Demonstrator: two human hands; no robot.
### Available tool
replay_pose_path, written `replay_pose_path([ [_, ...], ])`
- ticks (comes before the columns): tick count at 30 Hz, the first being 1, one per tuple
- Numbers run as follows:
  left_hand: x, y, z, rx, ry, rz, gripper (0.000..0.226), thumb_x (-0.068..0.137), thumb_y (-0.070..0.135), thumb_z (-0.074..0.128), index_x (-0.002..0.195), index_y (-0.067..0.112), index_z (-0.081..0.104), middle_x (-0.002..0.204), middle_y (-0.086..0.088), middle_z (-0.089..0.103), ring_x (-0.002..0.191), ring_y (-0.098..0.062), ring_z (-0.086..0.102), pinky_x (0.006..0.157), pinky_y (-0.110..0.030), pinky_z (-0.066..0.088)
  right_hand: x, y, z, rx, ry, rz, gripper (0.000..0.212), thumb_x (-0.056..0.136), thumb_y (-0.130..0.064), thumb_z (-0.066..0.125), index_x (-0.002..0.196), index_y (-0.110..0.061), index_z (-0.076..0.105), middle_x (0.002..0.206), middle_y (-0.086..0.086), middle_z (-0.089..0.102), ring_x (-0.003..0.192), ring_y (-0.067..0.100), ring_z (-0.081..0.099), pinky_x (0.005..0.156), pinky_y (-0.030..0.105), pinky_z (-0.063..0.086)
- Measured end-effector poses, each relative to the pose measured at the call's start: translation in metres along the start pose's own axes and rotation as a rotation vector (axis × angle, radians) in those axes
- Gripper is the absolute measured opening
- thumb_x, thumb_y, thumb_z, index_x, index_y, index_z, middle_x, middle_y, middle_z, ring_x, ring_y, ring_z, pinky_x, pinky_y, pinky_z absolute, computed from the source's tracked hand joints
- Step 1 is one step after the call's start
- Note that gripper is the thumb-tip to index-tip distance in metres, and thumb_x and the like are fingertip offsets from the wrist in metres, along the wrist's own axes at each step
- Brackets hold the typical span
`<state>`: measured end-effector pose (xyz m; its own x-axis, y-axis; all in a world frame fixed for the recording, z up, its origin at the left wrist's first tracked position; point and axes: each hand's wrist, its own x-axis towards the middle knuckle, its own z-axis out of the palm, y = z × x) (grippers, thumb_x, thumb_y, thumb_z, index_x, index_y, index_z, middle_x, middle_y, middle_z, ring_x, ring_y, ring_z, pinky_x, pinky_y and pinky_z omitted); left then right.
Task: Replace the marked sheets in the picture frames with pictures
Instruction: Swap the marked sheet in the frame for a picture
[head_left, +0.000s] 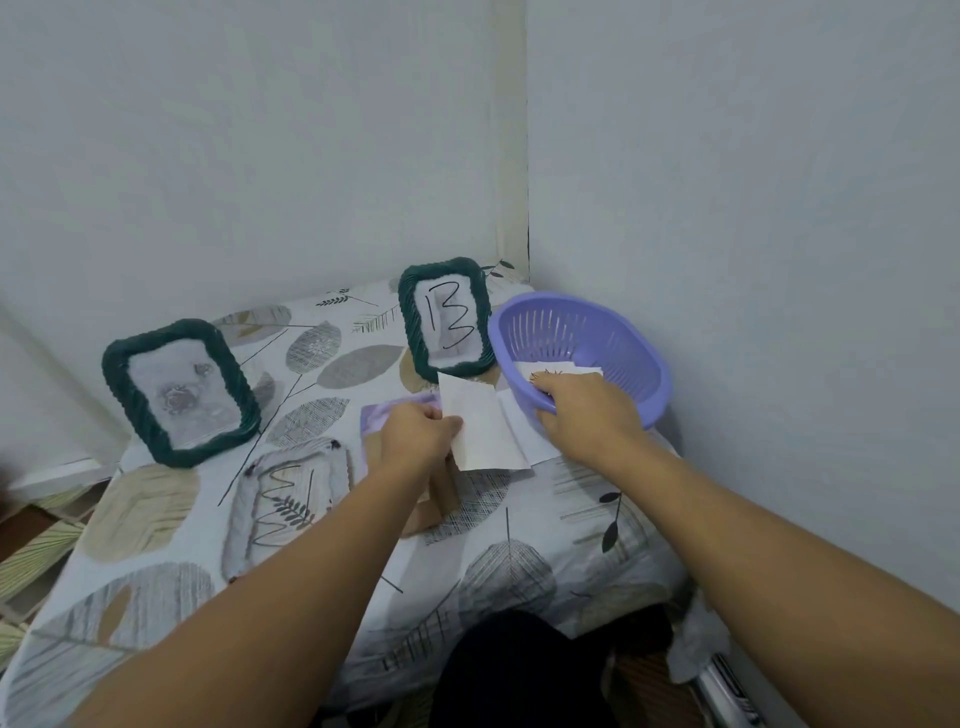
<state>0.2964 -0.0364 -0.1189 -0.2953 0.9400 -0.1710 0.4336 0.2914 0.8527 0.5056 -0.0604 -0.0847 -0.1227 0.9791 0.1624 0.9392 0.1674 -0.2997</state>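
Observation:
Two dark green rope-edged frames stand on the table. The left frame (179, 392) shows a grey flower picture. The right frame (445, 317) holds a white sheet marked "B". A clear frame pane (288, 501) with a marked sheet lies flat at the front left. My left hand (418, 434) pinches a white sheet (480, 428) by its left edge, above a purple picture (400, 410) and a brown backing board (436, 499). My right hand (587, 408) reaches over the rim of the purple basket (582, 343), fingers on the papers (558, 370) inside.
The table wears a leaf-patterned cloth (156, 509) and sits in a room corner, walls close behind and to the right. More white paper (519, 423) lies under the basket's near edge. A metal tube (727, 686) is at the lower right.

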Motion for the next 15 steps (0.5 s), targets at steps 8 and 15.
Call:
replay_pose_path([
  [8, 0.005, 0.017, 0.033, 0.04, -0.044, 0.003, 0.033, 0.09, 0.018, 0.072, 0.062, 0.014, 0.055, 0.066, -0.006, 0.062, 0.07, -0.027, 0.061, 0.073, -0.039, 0.055, 0.0, 0.003, -0.001, 0.039, 0.017, -0.006, 0.032, 0.094, -0.02, 0.055, 0.068, -0.027, 0.038, 0.068, -0.006, 0.05, 0.069, 0.027, 0.054, 0.055, 0.031, 0.035],
  [15, 0.01, 0.019, 0.057, -0.02, -0.04, -0.053, 0.028, 0.085, 0.017, 0.073, 0.064, 0.013, 0.056, 0.079, -0.014, 0.069, 0.079, -0.032, 0.066, 0.078, -0.042, 0.058, -0.001, 0.001, 0.002, 0.008, 0.018, -0.036, 0.02, 0.095, -0.02, 0.057, 0.077, -0.024, 0.049, 0.067, -0.006, 0.046, 0.07, 0.026, 0.052, 0.06, 0.033, 0.04],
])
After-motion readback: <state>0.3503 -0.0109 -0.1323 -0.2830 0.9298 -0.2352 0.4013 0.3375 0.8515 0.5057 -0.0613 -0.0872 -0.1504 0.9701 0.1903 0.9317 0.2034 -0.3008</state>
